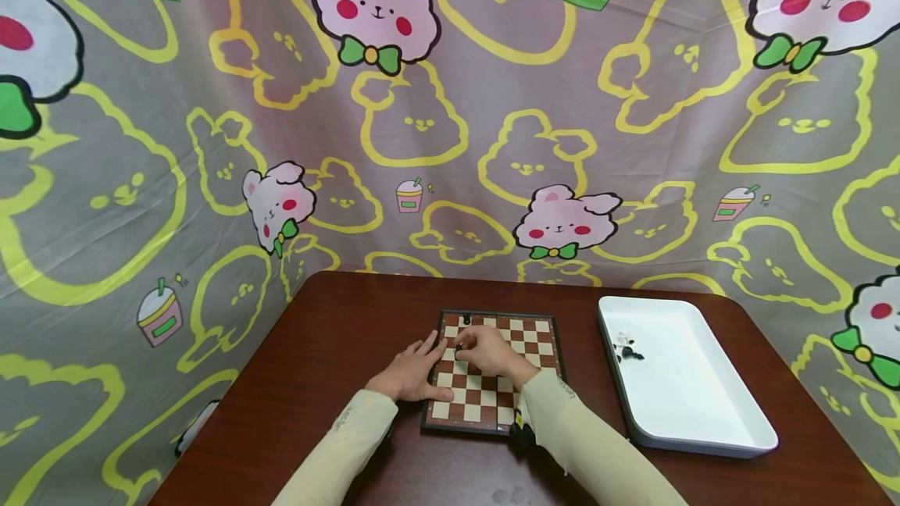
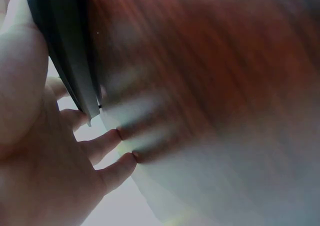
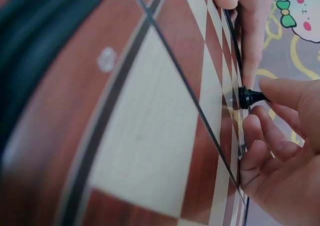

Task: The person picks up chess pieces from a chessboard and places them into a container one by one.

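A brown and cream chessboard (image 1: 478, 397) with a dark rim lies on the table. My right hand (image 1: 488, 350) is over its left half and pinches a small black chess piece (image 3: 252, 97) between thumb and fingertips. In the right wrist view the piece's round base is right at the squares. My left hand (image 1: 411, 373) rests at the board's left edge, fingers spread and straight, thumb over the near squares. The left wrist view has its fingertips (image 2: 129, 158) on the table beside the board's dark side (image 2: 75, 51). Another black chess piece (image 1: 467, 319) stands on the far row.
To the right of the board sits a white tray (image 1: 689, 381); several black and white chess pieces (image 1: 628, 351) lie near its left wall. Dark reddish wood forms the tabletop (image 1: 337, 318). A patterned cloth (image 1: 450, 139) hangs behind the table and along its sides.
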### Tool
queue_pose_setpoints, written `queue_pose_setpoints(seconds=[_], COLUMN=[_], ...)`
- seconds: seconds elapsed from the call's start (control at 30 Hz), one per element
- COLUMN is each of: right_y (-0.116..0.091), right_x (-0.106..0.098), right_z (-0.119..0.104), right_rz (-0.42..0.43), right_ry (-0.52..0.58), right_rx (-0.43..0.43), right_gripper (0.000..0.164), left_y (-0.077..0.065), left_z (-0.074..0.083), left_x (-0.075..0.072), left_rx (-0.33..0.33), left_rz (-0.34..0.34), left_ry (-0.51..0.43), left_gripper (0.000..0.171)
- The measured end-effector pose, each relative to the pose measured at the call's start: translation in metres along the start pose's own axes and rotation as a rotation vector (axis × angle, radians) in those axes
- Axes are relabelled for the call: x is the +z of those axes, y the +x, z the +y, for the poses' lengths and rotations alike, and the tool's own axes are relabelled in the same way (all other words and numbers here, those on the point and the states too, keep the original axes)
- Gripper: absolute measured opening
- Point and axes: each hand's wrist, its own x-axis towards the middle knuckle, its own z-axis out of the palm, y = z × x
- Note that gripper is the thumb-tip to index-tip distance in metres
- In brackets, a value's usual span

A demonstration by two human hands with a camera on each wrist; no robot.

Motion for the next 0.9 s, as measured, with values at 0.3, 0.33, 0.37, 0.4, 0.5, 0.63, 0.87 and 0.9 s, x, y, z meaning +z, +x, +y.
queue_pose_setpoints(seconds=[0.3, 0.33, 0.37, 0.4, 0.5, 0.63, 0.87, 0.9], right_y=[0.001, 0.0, 0.0, 0.0, -0.001, -0.004, -0.015, -0.017], right_x=[0.002, 0.001, 0.001, 0.001, -0.002, -0.008, -0.027, -0.03], right_z=[0.003, 0.004, 0.005, 0.006, 0.007, 0.009, 0.01, 0.011], right_rz=[-0.007, -0.009, -0.011, -0.014, -0.025, -0.016, 0.016, 0.027], right_ry=[-0.009, -0.007, 0.001, 0.012, 0.044, 0.061, 0.052, 0.054], right_rx=[0.027, 0.026, 0.026, 0.026, 0.034, 0.032, 0.012, 0.013], right_gripper=[0.016, 0.016, 0.016, 0.016, 0.018, 0.02, 0.021, 0.02], left_y=[-0.001, -0.001, -0.001, -0.001, 0.0, 0.0, 0.0, 0.0], left_z=[0.002, 0.002, 0.002, 0.002, 0.002, 0.002, 0.002, 0.002], left_x=[0.001, 0.001, 0.001, 0.001, 0.001, 0.0, 0.0, 0.0], left_rx=[0.003, 0.004, 0.004, 0.002, -0.003, -0.012, -0.013, -0.013], left_rz=[-0.004, -0.003, -0.002, -0.003, -0.002, -0.002, -0.004, -0.004], left_ry=[-0.002, -0.003, -0.003, -0.003, -0.004, -0.003, -0.008, -0.006], left_gripper=[0.1, 0.1, 0.1, 0.1, 0.1, 0.1, 0.1, 0.1])
